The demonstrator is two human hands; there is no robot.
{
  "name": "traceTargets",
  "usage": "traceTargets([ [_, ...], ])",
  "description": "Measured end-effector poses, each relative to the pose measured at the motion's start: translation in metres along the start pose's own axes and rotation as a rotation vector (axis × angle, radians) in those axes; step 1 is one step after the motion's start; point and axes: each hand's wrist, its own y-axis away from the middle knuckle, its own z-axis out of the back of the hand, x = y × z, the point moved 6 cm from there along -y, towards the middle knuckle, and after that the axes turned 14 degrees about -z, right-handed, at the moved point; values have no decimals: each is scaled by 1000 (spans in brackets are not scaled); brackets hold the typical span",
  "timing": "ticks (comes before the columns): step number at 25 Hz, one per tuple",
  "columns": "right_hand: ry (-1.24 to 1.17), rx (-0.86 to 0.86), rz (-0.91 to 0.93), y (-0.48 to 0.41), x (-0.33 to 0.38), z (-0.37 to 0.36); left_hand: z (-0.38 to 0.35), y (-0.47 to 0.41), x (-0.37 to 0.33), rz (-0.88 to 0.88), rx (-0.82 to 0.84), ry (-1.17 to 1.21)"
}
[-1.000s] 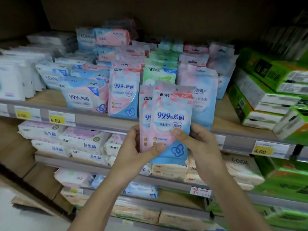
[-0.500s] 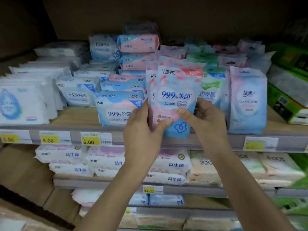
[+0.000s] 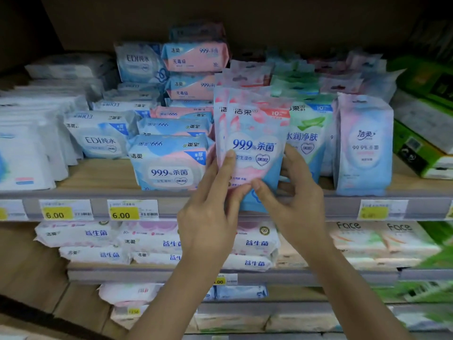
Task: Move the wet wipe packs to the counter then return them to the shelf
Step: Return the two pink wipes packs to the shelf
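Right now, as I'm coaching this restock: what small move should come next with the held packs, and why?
Probably lift the pink wipe packs slightly and push them back. Left hand and right hand pinch them upright, but their bottom edge hangs in front of the shelf rail, facing the gap between the flat blue pack and the green pack.

The front pink-and-blue wet wipe pack [image 3: 255,148] reads "99.9%" and "10", a blue pack [image 3: 100,141] to its left "EDI", two yellow price tags [image 3: 123,214] "6.00", and the lower-shelf packs [image 3: 349,231] "Face".
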Motion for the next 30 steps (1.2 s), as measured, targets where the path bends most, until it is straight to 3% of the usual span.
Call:
traceTargets([
  [2, 19, 68, 6, -3, -2, 2, 0, 3, 3, 12, 64, 65],
  [6, -20, 40, -29, -8, -8, 4, -8, 7, 10, 37, 252, 181],
  [12, 4, -34, -36, -24, -15, -1, -25, -4, 17, 56, 223, 96],
  [18, 84, -80, -66, -27, -14, -2, -24, -7, 15, 77, 307, 68],
  [23, 83, -118, -47, -16, -8, 6, -2, -7, 4, -22, 218, -141],
  [28, -116, -100, -143, -15, -18, 11, 2, -9, -2, 18, 127, -32],
  [30, -241, -65, -172, -17, -21, 19, 5, -15, -5, -40, 96, -95],
])
